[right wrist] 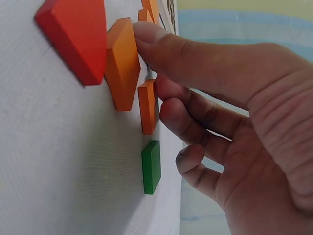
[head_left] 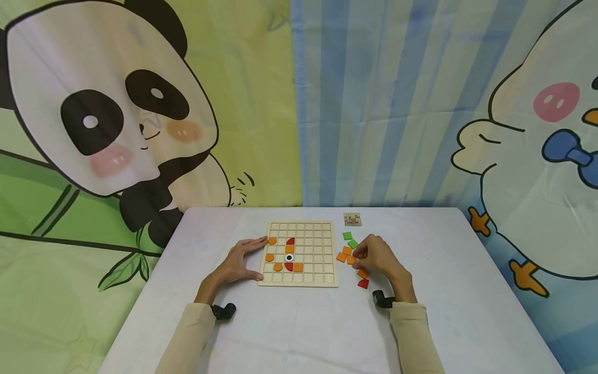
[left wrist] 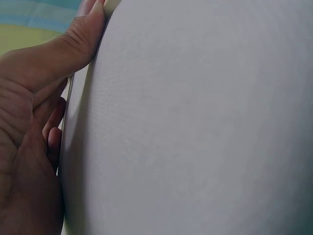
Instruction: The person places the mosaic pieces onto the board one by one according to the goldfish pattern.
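A pale wooden grid board (head_left: 317,254) lies on the table. My left hand (head_left: 235,262) rests along its left edge, fingers at the upper part and thumb near the lower corner. In the left wrist view, the left hand (left wrist: 44,83) shows the thumb stretched out. My right hand (head_left: 380,257) is over the loose tiles right of the board, thumb and fingertips close to an orange square tile (head_left: 351,260). The right wrist view shows the thumb and index finger apart, beside orange tiles (right wrist: 122,63); no tile is visible between them. Contact is unclear.
On the board sit orange discs (head_left: 269,257), red quarter-circles (head_left: 289,266), orange squares (head_left: 298,267) and an eye-patterned disc (head_left: 289,257). Green squares (head_left: 347,236) and a red quarter-circle (head_left: 363,283) lie to its right. A small pattern card (head_left: 352,219) is farther back.
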The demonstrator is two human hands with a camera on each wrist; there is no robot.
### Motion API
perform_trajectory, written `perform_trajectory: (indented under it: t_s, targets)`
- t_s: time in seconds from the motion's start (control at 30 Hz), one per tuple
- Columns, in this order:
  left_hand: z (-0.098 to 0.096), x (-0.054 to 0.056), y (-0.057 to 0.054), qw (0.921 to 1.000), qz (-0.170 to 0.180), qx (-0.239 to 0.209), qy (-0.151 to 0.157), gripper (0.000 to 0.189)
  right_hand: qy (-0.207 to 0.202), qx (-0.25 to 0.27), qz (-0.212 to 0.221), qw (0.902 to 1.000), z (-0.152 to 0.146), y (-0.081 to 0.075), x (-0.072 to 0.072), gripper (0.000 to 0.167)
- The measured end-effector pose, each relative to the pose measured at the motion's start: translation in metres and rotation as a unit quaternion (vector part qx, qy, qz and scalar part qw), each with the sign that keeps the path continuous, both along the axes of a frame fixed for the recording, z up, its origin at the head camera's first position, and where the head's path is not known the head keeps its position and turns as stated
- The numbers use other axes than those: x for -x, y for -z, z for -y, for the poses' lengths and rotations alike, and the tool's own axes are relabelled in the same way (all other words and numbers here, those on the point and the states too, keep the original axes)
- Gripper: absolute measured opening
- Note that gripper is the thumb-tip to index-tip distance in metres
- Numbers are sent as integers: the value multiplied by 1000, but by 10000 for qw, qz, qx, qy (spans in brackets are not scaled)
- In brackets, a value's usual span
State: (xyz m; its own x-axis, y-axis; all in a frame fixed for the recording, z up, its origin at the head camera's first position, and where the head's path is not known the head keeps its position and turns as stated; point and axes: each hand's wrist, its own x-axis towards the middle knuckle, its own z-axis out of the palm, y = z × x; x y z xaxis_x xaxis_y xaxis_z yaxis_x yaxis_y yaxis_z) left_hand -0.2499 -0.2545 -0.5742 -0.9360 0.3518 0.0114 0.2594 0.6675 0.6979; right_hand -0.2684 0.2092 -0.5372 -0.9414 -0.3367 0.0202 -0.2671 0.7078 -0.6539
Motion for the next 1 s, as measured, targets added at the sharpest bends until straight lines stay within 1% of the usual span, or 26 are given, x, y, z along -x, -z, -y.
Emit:
perform_trajectory:
  t_s: [0.13,0.2,0.37,0.47,0.53,0.73,0.87,1.0]
  targets:
    - [0,1,-1,10000,25,0,-5,113,-93,30,30,9999,-1,-1,0,17]
    - [1,0,-1,10000,-26,34,-3,113,-149,74,18,9999,-2,-2,0,16]
    - [1,-1,0,9999,-114,45,12,113,-319,129,-266,9991,-3,-5,0,17]
    - [0,-1,1,9999,-119,37,-7,113,-380,128,-366,9985,-2,-7,-1,17]
    - [0,0,1,9999,-140,53,-11,114,-380,129,-347,9986,-1,-8,-1,16]
    - [-1,0,2,10000,-13,7,-54,114,-417,227,-316,9984,6,-8,-3,19]
    - [-1,-1,0,10000,-46,46,-51,113,-472,352,-228,9980,12,-8,-3,20]
    - [-1,-1,-1,9999,-100,34,-7,113,-437,421,-115,9981,17,-8,-3,21]
